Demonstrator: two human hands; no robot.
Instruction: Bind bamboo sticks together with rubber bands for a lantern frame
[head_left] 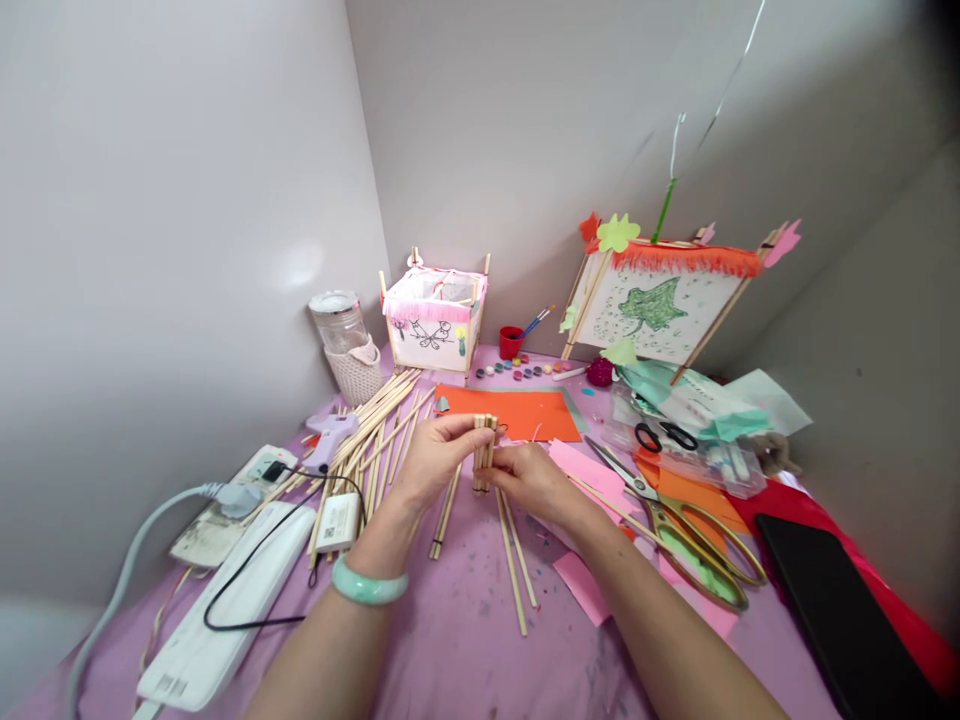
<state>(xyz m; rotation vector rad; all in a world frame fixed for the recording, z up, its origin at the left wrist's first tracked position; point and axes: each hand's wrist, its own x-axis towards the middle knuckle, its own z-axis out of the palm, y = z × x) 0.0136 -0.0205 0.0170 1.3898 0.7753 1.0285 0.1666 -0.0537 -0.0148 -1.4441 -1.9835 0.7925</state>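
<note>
A small bundle of short wooden sticks (484, 455) stands upright between my hands over the middle of the purple table. My left hand (444, 452) pinches its upper part from the left. With its fingers closed, my right hand (529, 475) grips the lower part from the right. Dark bands or wire show at the bundle's upper and lower ends, and a thin dark loop sticks out at the top right. Below my hands lie several longer wooden sticks (512, 565). An orange paper sheet (525, 410) lies just behind the bundle.
Left are a pile of sticks (382, 415), a glue gun (330, 438), a power strip (229, 605) and cords. Two paper lanterns, one pink-fringed (427, 335) and one red-fringed (660, 300), stand behind. Right lie gold-handled scissors (675, 520), pink paper (592, 475) and a black phone (832, 610).
</note>
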